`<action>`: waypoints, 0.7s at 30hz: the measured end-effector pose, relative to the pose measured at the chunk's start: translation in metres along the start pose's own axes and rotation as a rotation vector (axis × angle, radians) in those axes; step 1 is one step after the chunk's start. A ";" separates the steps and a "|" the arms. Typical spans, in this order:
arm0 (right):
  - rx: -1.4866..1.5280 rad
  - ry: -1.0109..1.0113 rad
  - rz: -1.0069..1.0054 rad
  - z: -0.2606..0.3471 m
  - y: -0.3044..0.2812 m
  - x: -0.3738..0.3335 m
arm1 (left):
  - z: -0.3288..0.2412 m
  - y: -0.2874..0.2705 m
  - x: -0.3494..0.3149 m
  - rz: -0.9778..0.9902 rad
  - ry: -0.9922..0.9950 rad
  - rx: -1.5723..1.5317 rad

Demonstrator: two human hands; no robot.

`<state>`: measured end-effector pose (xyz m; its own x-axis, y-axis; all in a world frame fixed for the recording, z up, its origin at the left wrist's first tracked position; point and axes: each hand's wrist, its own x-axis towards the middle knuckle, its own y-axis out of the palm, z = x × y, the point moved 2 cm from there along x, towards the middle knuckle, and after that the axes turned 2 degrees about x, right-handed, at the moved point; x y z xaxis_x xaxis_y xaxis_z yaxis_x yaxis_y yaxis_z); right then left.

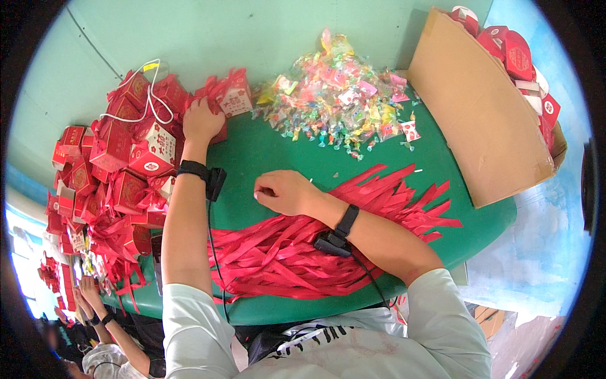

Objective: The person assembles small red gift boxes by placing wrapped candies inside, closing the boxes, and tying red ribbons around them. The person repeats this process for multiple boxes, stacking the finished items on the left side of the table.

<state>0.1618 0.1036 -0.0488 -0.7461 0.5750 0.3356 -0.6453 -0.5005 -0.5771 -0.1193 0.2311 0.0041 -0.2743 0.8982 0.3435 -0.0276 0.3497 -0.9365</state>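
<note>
My left hand [202,121] reaches to the right edge of a heap of red gift boxes [112,146]. Its fingers curl over a red box there, partly hidden beneath the hand. Beside that hand stands a red and white gift box [236,98] with a ribbon bow on top. My right hand [284,192] hovers over the middle of the green table [252,158], its fingers curled in a loose fist with nothing visible in them. Below the right hand lies a wide bundle of red ribbons [290,259].
A mound of wrapped candies [344,91] lies against the pale green wall. On the right a cardboard carton [476,114] holds more red boxes. A white cable [150,95] loops over the heap. Another person's hands [91,297] show at lower left.
</note>
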 end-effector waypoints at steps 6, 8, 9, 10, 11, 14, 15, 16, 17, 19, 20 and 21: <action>-0.006 0.005 -0.006 0.001 -0.001 0.000 | -0.003 -0.001 -0.003 -0.015 0.001 -0.002; -0.006 0.002 -0.004 0.001 0.000 0.001 | 0.002 0.002 -0.002 -0.030 0.017 -0.022; -0.006 -0.001 -0.004 0.002 0.001 0.001 | 0.004 0.003 -0.002 -0.059 0.034 -0.049; -0.008 -0.002 -0.005 0.001 0.001 0.001 | 0.004 0.004 -0.001 -0.087 0.053 -0.079; -0.007 -0.001 -0.004 0.001 0.001 0.001 | 0.004 0.005 -0.001 -0.116 0.071 -0.110; -0.017 -0.004 -0.001 -0.002 0.002 0.001 | 0.000 0.008 -0.001 -0.138 0.069 -0.117; -0.029 -0.008 0.000 -0.003 0.003 0.001 | -0.001 0.009 0.001 -0.126 0.068 -0.107; -0.039 -0.014 0.001 -0.003 0.003 0.001 | -0.001 0.008 0.002 -0.114 0.066 -0.095; -0.037 -0.010 0.002 -0.003 0.003 0.000 | -0.001 0.008 0.004 -0.101 0.064 -0.084; -0.031 -0.002 0.004 -0.003 0.003 0.000 | 0.000 0.008 0.005 -0.040 0.041 -0.058; -0.030 -0.002 0.007 -0.003 0.003 0.000 | 0.000 0.007 0.006 -0.009 0.029 -0.045; -0.030 -0.002 0.010 -0.003 0.004 0.000 | 0.000 0.006 0.005 -0.019 0.036 -0.042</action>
<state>0.1597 0.1038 -0.0531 -0.7529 0.5686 0.3314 -0.6327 -0.4867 -0.6023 -0.1207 0.2379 0.0008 -0.2396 0.9001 0.3640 0.0079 0.3767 -0.9263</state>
